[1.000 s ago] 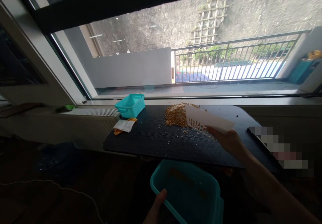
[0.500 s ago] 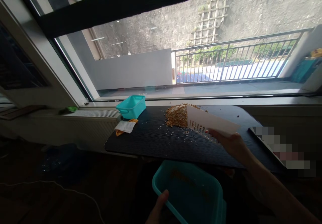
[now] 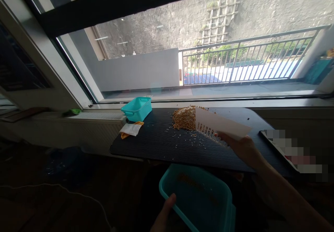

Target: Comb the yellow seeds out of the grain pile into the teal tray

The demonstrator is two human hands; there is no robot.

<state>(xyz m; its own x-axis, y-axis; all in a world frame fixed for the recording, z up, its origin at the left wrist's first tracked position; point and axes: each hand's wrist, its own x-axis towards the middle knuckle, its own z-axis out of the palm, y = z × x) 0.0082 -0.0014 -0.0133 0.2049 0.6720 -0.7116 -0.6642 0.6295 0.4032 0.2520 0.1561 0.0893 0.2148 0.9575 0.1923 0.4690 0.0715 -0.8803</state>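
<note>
My right hand point(image 3: 242, 146) grips a flat white plastic piece point(image 3: 221, 120) with a row of slots along its lower edge. Its far end stands against a pile of yellow kernels point(image 3: 182, 119), some whitish grains among them, and hides the pile's right part. Loose white grains point(image 3: 194, 141) lie scattered in front of the pile. Below the table edge, my left hand point(image 3: 165, 214) holds a teal plastic basin point(image 3: 195, 197) by its left rim, thumb over the edge. A few kernels lie on its dim bottom.
On the dark table point(image 3: 156, 148) a smaller turquoise basket point(image 3: 138, 109) stands at the back left, by a white and orange cloth or packet point(image 3: 131, 129). A dark-edged flat object, partly blurred out, lies at the right end. The window and radiator point(image 3: 99, 116) are behind.
The view has shifted very slightly. Both hands keep their holds, and the white piece stays against the kernel pile with hardly any visible movement.
</note>
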